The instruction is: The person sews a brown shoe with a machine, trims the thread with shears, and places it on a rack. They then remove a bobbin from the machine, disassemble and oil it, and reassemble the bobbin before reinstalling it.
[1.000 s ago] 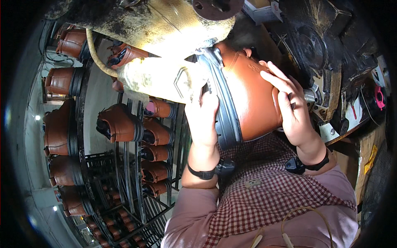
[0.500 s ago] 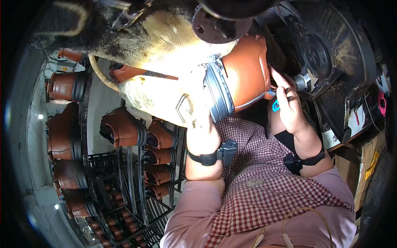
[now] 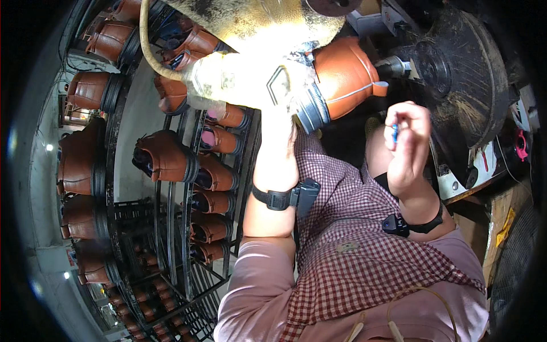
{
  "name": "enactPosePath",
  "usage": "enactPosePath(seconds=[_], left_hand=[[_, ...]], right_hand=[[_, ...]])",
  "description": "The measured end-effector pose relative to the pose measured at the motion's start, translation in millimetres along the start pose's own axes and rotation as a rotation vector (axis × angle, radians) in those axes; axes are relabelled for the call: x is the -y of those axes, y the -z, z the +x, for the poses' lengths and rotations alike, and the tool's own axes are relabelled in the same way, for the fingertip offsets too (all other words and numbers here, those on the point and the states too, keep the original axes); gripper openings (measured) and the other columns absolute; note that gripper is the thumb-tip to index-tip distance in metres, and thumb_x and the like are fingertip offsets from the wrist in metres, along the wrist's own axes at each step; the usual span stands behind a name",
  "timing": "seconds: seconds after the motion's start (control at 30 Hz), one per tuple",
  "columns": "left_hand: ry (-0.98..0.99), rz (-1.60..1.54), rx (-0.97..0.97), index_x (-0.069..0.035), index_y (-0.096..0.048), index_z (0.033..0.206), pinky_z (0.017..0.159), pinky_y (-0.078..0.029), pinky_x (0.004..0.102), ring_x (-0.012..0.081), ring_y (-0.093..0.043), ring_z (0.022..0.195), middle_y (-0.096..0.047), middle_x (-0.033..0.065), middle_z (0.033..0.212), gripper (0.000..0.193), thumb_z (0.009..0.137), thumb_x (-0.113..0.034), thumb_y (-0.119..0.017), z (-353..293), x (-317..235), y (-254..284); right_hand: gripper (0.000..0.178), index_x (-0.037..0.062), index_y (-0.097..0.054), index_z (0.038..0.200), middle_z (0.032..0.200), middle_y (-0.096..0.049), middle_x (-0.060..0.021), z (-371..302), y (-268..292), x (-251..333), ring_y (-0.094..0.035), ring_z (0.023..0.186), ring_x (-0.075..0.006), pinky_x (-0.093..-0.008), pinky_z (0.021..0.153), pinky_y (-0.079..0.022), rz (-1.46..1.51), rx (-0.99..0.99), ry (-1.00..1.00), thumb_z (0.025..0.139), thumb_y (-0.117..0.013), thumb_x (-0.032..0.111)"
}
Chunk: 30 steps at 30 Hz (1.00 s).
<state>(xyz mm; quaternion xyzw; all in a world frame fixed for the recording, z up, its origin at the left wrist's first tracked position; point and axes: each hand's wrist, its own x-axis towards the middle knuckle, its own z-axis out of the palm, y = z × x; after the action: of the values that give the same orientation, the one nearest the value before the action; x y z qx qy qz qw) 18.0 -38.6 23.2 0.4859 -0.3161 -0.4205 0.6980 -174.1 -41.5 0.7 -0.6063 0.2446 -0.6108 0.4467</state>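
left hand (image 3: pixel 280 122) raised, washed out by glare, grasp on brown boot (image 3: pixel 342 77) cannot tell | boot up at the machine, sole leftward | right hand (image 3: pixel 409 142) clenched on small blue tool (image 3: pixel 395 132), below boot | rack of boots (image 3: pixel 171 165) left

A black metal wire rack (image 3: pixel 171 228) stands at the left and has several levels. Brown leather boots (image 3: pixel 162 157) lie directly on its shelves, in rows, many of them on their side. More brown boots (image 3: pixel 80 154) sit on the rack's far left part, near the picture's rim.
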Motion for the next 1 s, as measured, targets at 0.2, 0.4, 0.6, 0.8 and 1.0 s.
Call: enactPosePath(seconds=[0.2, 0.4, 0.6, 0.8, 1.0], left_hand=[[-0.518, 0.106, -0.026, 0.004, -0.022, 0.145, 0.105, -0.035, 0.0389, 0.0286, -0.043, 0.125, -0.039, 0.0173, 0.14, 0.086, 0.074, -0.028, -0.06, -31.7, 14.7, 38.8], [-0.61, 0.427, -0.258, 0.001, -0.014, 0.148, 0.11, -0.026, 0.0405, 0.0307, -0.033, 0.133, -0.025, 0.0203, 0.149, 0.087, 0.074, -0.01, -0.06, -78.9, 33.0, 89.5], [-0.633, 0.462, -0.197, 0.004, -0.018, 0.146, 0.108, -0.029, 0.0391, 0.0286, -0.036, 0.131, -0.029, 0.0202, 0.147, 0.088, 0.075, -0.022, -0.062, -81.5, 24.7, 94.1], [-0.424, -0.239, -0.169, -0.002, -0.021, 0.146, 0.109, -0.029, 0.0436, 0.0313, -0.038, 0.131, -0.034, 0.0183, 0.145, 0.094, 0.068, -0.037, -0.06, -112.4, -4.2, 103.8], [-0.424, -0.088, -0.95, 0.002, -0.039, 0.134, 0.103, -0.035, 0.0432, 0.0286, -0.045, 0.124, -0.043, 0.017, 0.138, 0.081, 0.069, -0.042, -0.057, -269.4, 57.5, 246.1]], right_hand=[[0.01, -0.0009, -0.053, 0.101, 0.084, -0.053, -0.0021, -7.4, -7.1, 27.1, -0.048, 0.07, -0.0029, -0.0172, 0.06, -0.04, 0.041, 0.106, -0.245, 0.093, -0.053, 0.004], [0.015, -0.0004, -0.06, 0.081, 0.073, -0.057, -0.0082, -8.1, -52.0, 1.1, -0.057, 0.064, -0.0176, -0.0286, 0.061, -0.048, -0.208, 0.26, -0.163, 0.075, -0.072, 0.004], [0.013, -0.0004, -0.063, 0.078, 0.071, -0.059, -0.0085, -9.0, -86.1, -6.4, -0.057, 0.063, -0.0158, -0.026, 0.06, -0.048, -0.106, 0.28, -0.044, 0.071, -0.074, 0.002], [0.018, -0.0001, -0.064, 0.091, 0.086, -0.062, -0.0102, 1.3, -44.4, 16.4, -0.061, 0.082, -0.0182, -0.0261, 0.072, -0.049, -0.109, 0.256, 0.006, 0.075, -0.072, 0.004], [0.031, -0.0025, -0.063, 0.105, 0.095, -0.065, -0.0144, -16.8, -16.7, 27.8, -0.064, 0.082, -0.0245, -0.0297, 0.07, -0.051, -0.265, 0.56, 0.252, 0.078, -0.072, 0.011]])
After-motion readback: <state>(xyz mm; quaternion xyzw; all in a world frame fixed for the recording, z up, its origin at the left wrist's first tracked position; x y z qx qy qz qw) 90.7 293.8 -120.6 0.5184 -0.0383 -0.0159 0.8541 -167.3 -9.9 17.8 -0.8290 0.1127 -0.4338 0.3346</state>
